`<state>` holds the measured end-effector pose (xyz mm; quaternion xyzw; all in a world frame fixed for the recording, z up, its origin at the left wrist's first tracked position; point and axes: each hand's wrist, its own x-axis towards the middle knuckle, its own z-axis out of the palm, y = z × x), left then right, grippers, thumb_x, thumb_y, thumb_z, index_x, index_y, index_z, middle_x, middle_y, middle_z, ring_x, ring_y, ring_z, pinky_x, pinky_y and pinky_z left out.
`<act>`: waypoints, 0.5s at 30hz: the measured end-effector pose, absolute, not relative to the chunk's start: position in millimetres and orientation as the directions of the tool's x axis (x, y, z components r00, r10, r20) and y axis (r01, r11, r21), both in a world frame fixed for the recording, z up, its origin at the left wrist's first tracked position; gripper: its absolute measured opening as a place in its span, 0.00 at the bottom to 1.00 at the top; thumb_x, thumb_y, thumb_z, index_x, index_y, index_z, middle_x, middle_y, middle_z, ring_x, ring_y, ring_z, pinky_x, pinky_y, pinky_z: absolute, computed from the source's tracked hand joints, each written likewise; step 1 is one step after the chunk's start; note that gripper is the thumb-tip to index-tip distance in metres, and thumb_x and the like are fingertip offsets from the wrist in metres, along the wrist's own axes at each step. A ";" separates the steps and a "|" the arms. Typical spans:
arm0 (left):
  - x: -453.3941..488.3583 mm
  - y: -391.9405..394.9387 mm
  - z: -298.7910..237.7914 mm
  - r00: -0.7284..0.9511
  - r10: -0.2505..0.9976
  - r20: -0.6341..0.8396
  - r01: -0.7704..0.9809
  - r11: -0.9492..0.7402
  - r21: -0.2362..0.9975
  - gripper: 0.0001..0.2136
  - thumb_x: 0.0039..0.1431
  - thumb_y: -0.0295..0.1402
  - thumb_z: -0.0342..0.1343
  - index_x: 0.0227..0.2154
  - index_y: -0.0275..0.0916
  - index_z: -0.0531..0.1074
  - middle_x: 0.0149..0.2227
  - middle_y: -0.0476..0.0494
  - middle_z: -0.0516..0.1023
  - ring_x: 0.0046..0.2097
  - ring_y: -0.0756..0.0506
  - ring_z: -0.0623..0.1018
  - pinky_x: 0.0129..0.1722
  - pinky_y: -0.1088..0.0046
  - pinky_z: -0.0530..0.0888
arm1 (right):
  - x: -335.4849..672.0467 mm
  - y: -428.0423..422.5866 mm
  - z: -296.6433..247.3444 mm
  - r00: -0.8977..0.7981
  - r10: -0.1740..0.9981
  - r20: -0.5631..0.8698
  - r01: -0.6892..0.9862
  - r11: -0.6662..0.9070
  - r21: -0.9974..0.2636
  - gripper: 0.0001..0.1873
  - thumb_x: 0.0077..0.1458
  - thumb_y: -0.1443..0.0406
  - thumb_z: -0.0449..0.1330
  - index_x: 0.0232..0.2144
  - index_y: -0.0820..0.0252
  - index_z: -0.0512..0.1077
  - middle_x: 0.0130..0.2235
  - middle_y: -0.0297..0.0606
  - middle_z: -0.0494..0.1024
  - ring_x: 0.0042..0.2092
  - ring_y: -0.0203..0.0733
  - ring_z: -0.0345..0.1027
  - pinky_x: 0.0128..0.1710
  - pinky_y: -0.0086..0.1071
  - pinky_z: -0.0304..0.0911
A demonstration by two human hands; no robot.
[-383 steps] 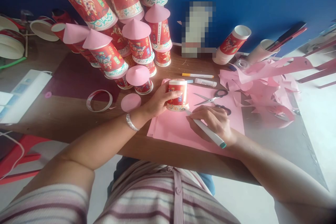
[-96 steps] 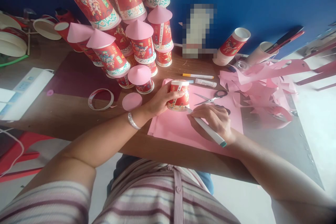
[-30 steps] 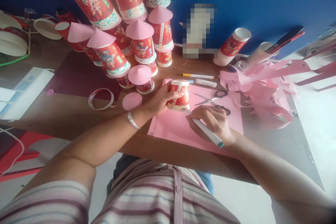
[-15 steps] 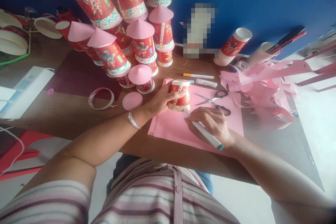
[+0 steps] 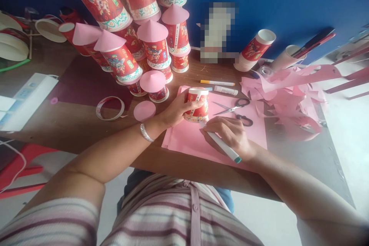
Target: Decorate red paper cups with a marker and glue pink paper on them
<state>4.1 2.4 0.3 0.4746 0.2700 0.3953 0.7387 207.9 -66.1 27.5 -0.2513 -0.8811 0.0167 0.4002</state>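
Observation:
My left hand (image 5: 180, 107) is closed around a red and white paper cup (image 5: 198, 104), thumb across its front. Orange and dark marks show on the cup's pale lower band. In my right hand (image 5: 229, 134) is a white marker (image 5: 221, 147) with a green end, its tip at the cup's bottom edge. Whether the tip touches the cup I cannot tell. Beneath both hands lie sheets of pink paper (image 5: 184, 142). Scissors (image 5: 230, 110) with black handles rest spread on the paper, just beyond my right hand.
Stacked red cups with pink cone tops (image 5: 152, 32) stand at the back left. Nearer are a tape roll (image 5: 99, 113) and a pink disc (image 5: 144, 111). A yellow-capped marker (image 5: 217, 83) and a glue stick (image 5: 226, 90) lie behind the scissors. Pink paper scraps (image 5: 300, 100) heap at the right.
The marker's green end has shifted slightly left and up with my right hand. My left hand keeps the cup in nearly the same place. The view has moved a little.

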 end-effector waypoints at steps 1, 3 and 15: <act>4.3 2.4 0.5 0.538 0.842 -0.029 -0.327 0.240 0.914 0.19 0.57 0.43 0.71 0.46 0.37 0.77 0.40 0.43 0.79 0.41 0.45 0.79 0.42 0.68 0.78 | 207.6 -65.9 27.0 -0.546 0.452 0.706 0.429 0.874 -0.227 0.11 0.65 0.77 0.63 0.42 0.57 0.70 0.31 0.31 0.80 0.30 0.36 0.76 0.30 0.30 0.73; 4.6 2.3 1.2 0.540 0.841 -0.035 -0.324 0.247 0.913 0.19 0.57 0.43 0.72 0.45 0.37 0.76 0.40 0.43 0.79 0.41 0.45 0.79 0.42 0.68 0.78 | 207.1 -65.9 26.2 -0.529 0.446 0.722 0.424 0.876 -0.229 0.10 0.65 0.76 0.63 0.42 0.57 0.70 0.31 0.30 0.80 0.29 0.36 0.75 0.29 0.30 0.72; 5.6 0.9 8.7 0.515 0.857 -0.014 -0.361 0.232 0.903 0.17 0.55 0.44 0.72 0.36 0.38 0.75 0.36 0.46 0.74 0.39 0.47 0.75 0.41 0.69 0.76 | 207.1 -67.4 30.9 -0.518 0.432 0.738 0.392 0.887 -0.244 0.10 0.63 0.74 0.66 0.40 0.56 0.71 0.30 0.29 0.80 0.29 0.36 0.75 0.34 0.32 0.79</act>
